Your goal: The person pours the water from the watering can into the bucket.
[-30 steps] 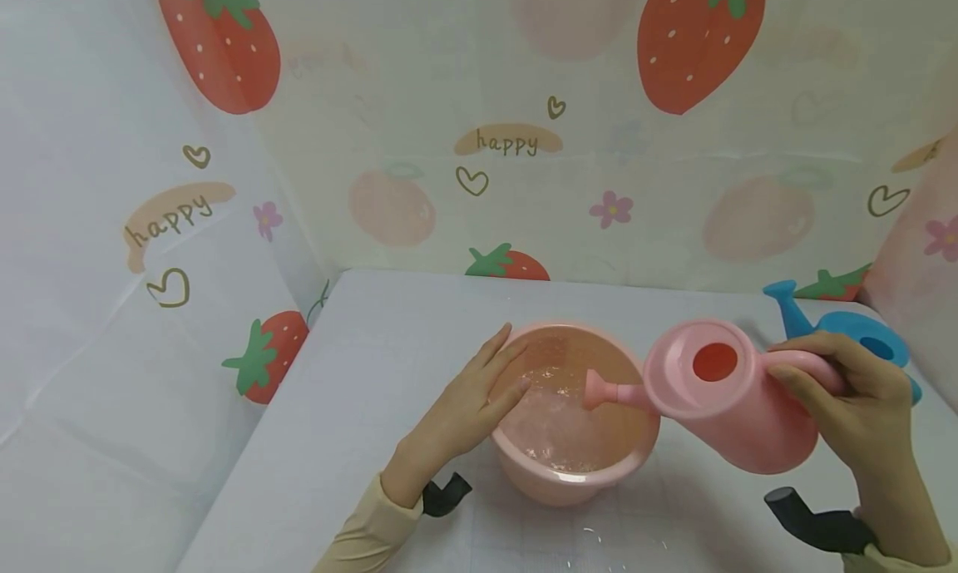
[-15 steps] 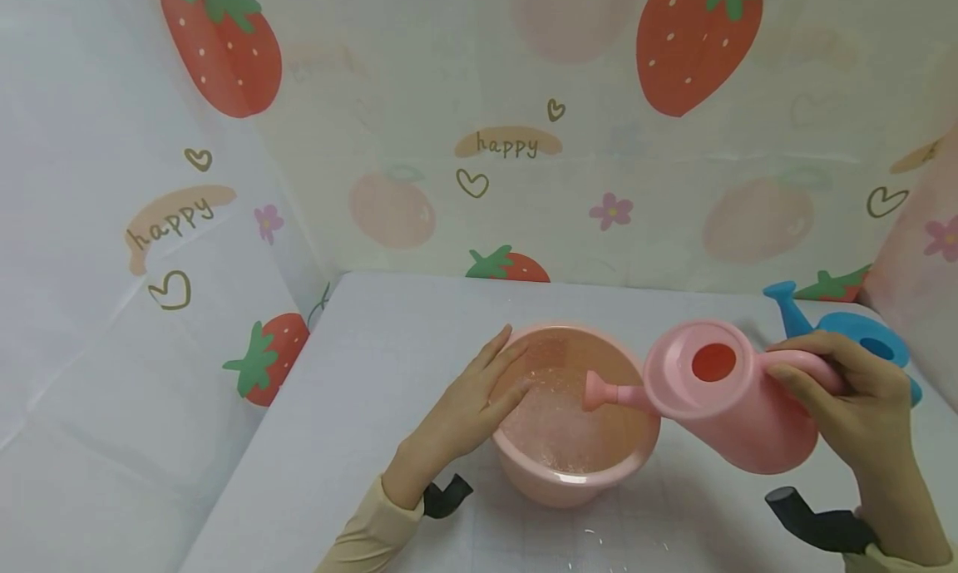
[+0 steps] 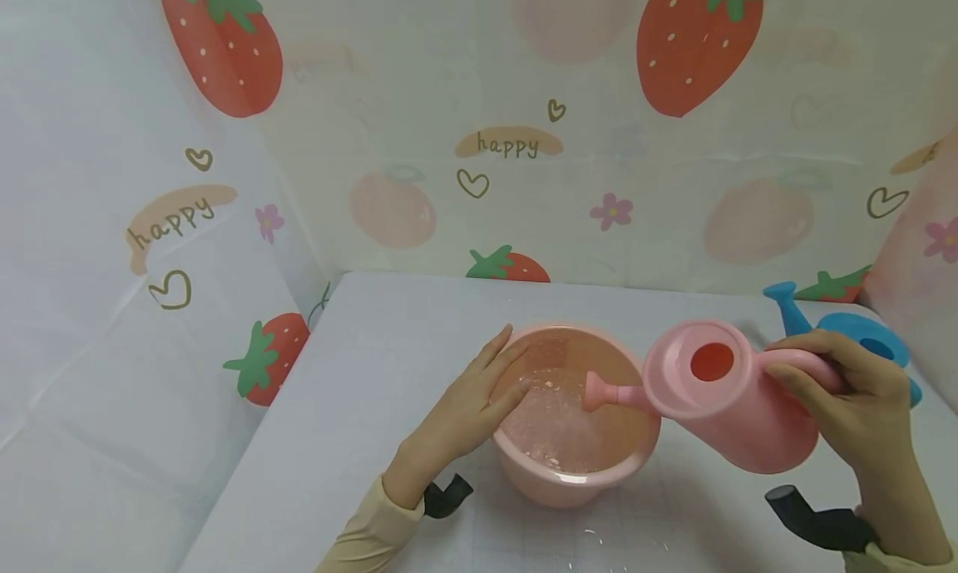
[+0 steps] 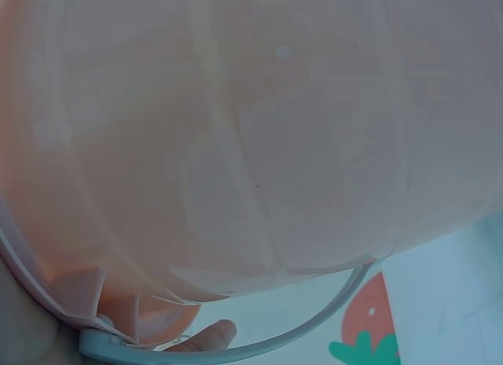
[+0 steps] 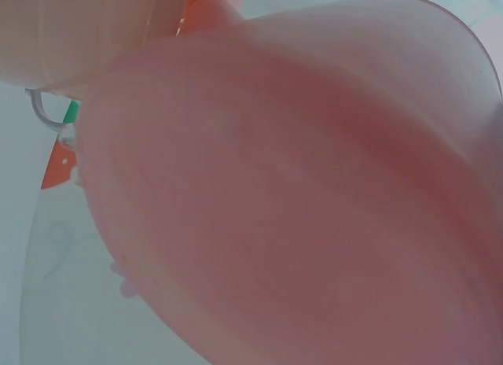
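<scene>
A pink bucket (image 3: 565, 483) with rippling, bubbly water (image 3: 565, 427) inside stands on the table. My left hand (image 3: 467, 402) lies on its left rim, fingers extended. In the left wrist view the bucket's wall (image 4: 259, 145) fills most of the picture, above a grey carrying handle (image 4: 314, 322) and a fingertip (image 4: 216, 336). My right hand (image 3: 861, 398) grips the handle of a pink watering can (image 3: 748, 427). The can is tilted, its spout (image 3: 599, 392) reaching over the bucket's right rim. Its pink body (image 5: 275, 200) fills the right wrist view.
A blue watering can (image 3: 856, 328) stands behind my right hand, partly hidden by it. Small water drops (image 3: 591, 531) lie on the white tabletop (image 3: 404, 332) in front of the bucket. A curtain (image 3: 419, 82) printed with strawberries hangs behind.
The ripples and bubbles on the water have shifted. Both hands, the bucket and the pink watering can have kept their places.
</scene>
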A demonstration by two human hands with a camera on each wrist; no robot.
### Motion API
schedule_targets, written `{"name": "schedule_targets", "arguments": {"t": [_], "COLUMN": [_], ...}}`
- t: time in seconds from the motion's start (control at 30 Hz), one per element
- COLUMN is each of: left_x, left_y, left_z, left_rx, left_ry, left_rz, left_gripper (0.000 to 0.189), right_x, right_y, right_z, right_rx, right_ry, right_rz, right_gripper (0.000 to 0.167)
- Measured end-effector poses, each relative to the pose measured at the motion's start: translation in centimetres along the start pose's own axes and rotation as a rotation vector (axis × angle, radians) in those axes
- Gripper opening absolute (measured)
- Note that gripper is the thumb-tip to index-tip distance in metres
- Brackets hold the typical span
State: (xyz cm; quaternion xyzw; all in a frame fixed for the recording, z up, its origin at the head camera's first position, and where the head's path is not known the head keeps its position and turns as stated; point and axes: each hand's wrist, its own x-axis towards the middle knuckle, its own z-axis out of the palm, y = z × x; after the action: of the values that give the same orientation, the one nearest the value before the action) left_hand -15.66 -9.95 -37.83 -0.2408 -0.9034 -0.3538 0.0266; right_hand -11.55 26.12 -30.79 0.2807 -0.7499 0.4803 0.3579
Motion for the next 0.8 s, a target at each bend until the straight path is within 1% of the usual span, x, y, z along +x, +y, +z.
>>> {"name": "schedule_targets", "arguments": {"t": [0.4,0.63,0.8], "left_x": [-0.04,0.04,0.04], "left_y": [0.01,-0.05,-0.01], "left_z": [0.02,0.11,0.08], "left_rx": [-0.002,0.007,0.004], "left_ry": [0.006,0.007,0.005], "left_rz": [0.001,0.006,0.0], "left_gripper": [0.058,0.057,0.057], "right_x": [0.19,0.29,0.42], "right_y": [-0.04,-0.23,-0.34], "right_z": [-0.01,0.03,0.04], "right_rx": [0.005,-0.052,-0.066], "right_ry": [-0.006,-0.018,-0.023], "right_rz": [-0.002,0.024,0.03], "right_gripper": [0.025,0.023,0.022]}}
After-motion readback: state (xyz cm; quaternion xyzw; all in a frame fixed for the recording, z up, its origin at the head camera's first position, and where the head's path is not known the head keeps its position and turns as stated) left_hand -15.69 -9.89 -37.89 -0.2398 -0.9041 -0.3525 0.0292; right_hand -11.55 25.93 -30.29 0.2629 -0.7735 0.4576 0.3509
